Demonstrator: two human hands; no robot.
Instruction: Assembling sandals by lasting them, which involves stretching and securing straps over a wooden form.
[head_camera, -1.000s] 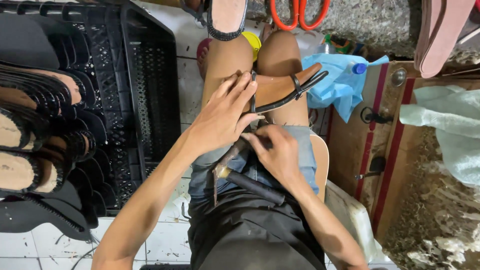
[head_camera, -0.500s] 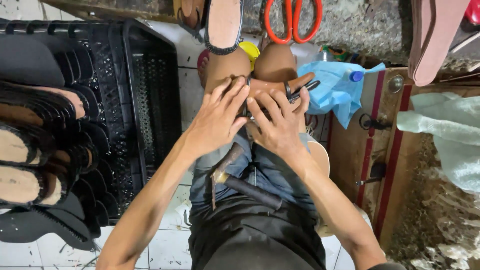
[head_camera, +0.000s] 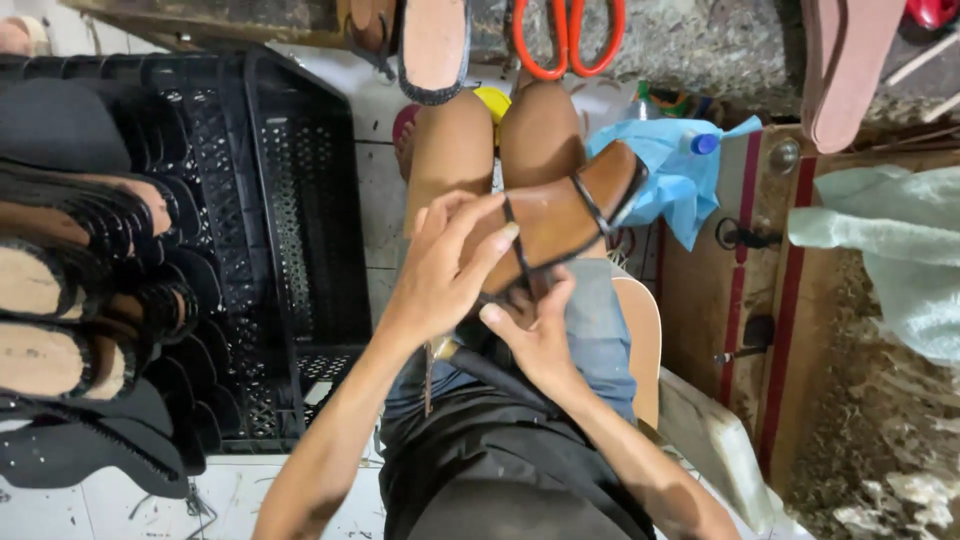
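Moved: sandal (head_camera: 560, 225) now angled across thighs.
Grip: left hand (head_camera: 440, 270), right hand (head_camera: 535, 335) clasping sandal.
Risk: thin strap (head_camera: 592, 212) slipping loose under uneven pull.

This is a small shoemaking workshop, worked from a seat on a tiled floor (head_camera: 120, 500). Left of the person's knees stands a black plastic crate (head_camera: 300, 230) packed with rows of unfinished sandal soles (head_camera: 60, 300). Beyond the knees, orange-handled scissors (head_camera: 568, 40) lie on a rough, stained surface. Right of the knees sits a worn wooden desk (head_camera: 760, 330) with a blue plastic bag (head_camera: 680, 170). A strappy brown sandal (head_camera: 560, 225) rests across the lap.
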